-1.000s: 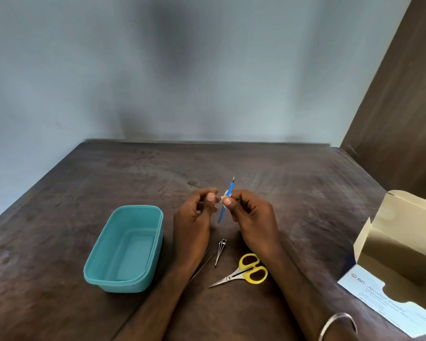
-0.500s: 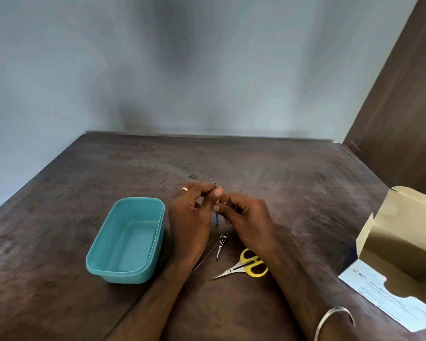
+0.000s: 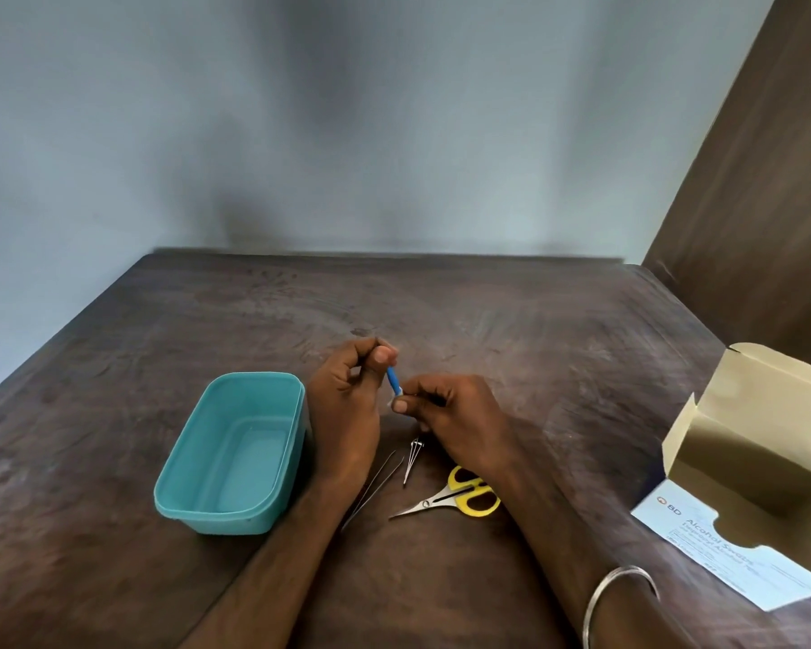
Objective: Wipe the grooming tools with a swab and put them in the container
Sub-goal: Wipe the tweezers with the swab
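Since half a second ago the blue-handled tool (image 3: 394, 381) has come back into plain sight between the hands, its handle slanting from upper left to lower right, whereas before it was almost hidden behind the fingers; a second ago it stood nearly upright with its metal tip above them. Left hand (image 3: 347, 405) pinches the tool's upper end between thumb and curled fingers; right hand (image 3: 455, 414) pinches the lower end, and a small white swab (image 3: 393, 399) shows at its fingertips against the handle; both hands hover above the dark wooden counter (image 3: 534, 348). Just left of the left hand sits the teal container (image 3: 193, 498); nothing can be seen inside it. On the counter near the wrists lie thin metal tweezers (image 3: 371, 484), partly under the left forearm; a small pointed metal tool (image 3: 413, 459) beside them; and yellow-handled scissors (image 3: 460, 498), their handles partly hidden by the right forearm. At the right edge an open cardboard box (image 3: 768, 414) rests with its flap printed "BD Alcohol Swabs"; its inside lies in shadow, so its contents cannot be told; a metal bangle (image 3: 600, 597) circles the right wrist.
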### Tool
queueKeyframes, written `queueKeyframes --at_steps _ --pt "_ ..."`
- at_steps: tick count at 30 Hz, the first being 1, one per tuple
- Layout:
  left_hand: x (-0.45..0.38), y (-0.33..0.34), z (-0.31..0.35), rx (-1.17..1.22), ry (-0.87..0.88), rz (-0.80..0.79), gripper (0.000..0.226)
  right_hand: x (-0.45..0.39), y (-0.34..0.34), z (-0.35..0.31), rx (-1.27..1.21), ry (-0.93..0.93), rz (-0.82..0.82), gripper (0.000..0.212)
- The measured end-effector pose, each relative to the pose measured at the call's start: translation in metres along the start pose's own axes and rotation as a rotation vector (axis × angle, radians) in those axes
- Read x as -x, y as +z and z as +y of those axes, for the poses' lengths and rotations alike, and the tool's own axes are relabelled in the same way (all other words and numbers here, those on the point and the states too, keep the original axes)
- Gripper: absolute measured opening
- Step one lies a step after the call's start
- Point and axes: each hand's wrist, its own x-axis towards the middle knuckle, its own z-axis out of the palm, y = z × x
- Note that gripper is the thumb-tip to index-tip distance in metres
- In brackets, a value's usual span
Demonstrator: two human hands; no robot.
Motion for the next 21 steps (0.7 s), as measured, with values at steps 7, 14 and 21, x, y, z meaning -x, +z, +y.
queueKeyframes --at_steps 7,14,21 --pt "0.0025 0.0024 0.0056 0.06 -0.086 0.02 0.017 0.0 0.0003 0.0018 -0.085 0.061 0.133 0.004" --pt "0.0033 0.003 0.0064 -0.016 -0.061 0.037 0.013 0.0 0.0009 0.0013 -0.105 0.078 0.124 0.006" --pt "0.0023 0.0042 0.0016 0.027 -0.082 -0.001 0.026 0.001 0.0 -0.0016 -0.109 0.097 0.085 0.009"
